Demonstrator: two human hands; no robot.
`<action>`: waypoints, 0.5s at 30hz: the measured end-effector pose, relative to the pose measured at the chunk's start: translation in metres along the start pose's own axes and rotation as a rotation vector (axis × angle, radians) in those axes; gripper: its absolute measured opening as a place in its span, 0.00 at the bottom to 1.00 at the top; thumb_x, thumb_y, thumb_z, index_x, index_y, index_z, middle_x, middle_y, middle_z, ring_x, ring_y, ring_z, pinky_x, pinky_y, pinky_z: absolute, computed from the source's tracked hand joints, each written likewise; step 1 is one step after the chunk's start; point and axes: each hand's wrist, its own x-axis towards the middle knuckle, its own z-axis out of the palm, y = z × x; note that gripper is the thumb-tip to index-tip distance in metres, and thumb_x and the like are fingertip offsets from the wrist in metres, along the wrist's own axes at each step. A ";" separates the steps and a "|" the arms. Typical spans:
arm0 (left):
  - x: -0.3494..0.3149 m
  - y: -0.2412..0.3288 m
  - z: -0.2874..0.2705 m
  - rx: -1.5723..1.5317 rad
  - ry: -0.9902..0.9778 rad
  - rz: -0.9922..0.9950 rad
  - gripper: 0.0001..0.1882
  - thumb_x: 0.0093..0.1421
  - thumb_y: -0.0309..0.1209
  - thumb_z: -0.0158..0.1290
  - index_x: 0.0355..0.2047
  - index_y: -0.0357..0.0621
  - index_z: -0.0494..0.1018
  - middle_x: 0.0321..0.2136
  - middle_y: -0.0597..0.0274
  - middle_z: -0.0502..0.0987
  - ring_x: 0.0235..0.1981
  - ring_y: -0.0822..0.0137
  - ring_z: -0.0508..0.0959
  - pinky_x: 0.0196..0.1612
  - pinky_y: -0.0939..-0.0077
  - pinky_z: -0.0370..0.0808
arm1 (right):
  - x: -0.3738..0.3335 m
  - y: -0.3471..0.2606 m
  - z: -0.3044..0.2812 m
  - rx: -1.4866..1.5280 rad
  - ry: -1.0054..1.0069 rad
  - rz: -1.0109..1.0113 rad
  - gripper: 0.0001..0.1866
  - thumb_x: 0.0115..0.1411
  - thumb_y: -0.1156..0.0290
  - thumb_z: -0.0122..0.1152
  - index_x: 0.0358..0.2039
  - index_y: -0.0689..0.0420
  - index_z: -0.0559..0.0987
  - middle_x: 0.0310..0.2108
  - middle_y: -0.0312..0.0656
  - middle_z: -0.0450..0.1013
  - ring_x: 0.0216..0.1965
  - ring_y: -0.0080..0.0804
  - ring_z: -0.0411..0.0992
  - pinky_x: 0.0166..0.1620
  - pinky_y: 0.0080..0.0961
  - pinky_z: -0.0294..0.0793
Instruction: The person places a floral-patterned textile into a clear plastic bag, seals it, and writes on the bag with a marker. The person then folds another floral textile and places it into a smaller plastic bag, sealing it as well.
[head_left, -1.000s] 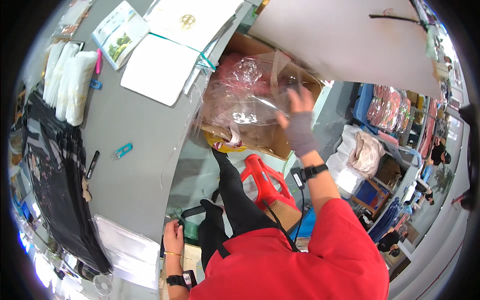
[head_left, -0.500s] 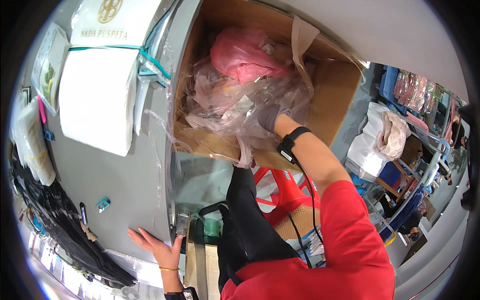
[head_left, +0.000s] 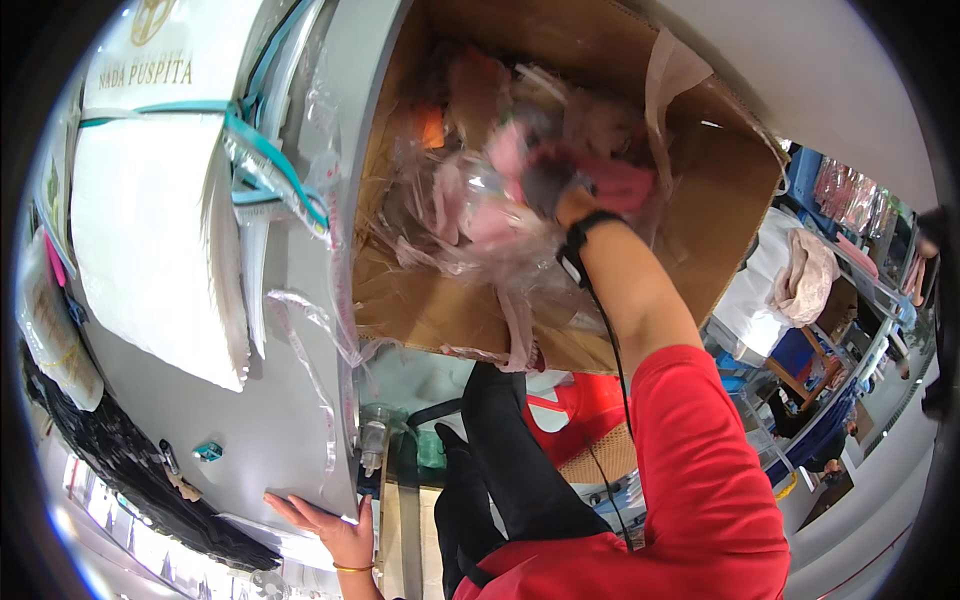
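Observation:
A large cardboard box stands beside the grey table, filled with crumpled clear and pink plastic. Deep among these scraps is my right hand, in a dark glove and blurred by motion; its fingers do not show clearly. A dark strap with a cable circles that wrist. My left hand rests on the near edge of the grey table, fingers stretched out and holding nothing. A strip of clear plastic trails along the table edge close to it.
Stacked white bags tied with a teal band lie on the table's far left. A small teal object and black fabric are nearer. A red chair stands under the box. Shelving with packed goods is at right.
My right hand has pushed farther into the box and stirred the plastic; the big pink bag on top is no longer spread there. My left hand stays on the table edge. The view has shifted.

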 end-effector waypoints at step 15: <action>0.001 0.003 -0.005 0.023 -0.028 0.011 0.67 0.52 0.44 0.70 0.77 0.47 0.31 0.74 0.30 0.27 0.75 0.29 0.32 0.72 0.33 0.40 | -0.039 0.020 -0.012 0.428 0.204 0.016 0.25 0.60 0.60 0.61 0.51 0.68 0.79 0.48 0.59 0.78 0.48 0.57 0.78 0.50 0.47 0.78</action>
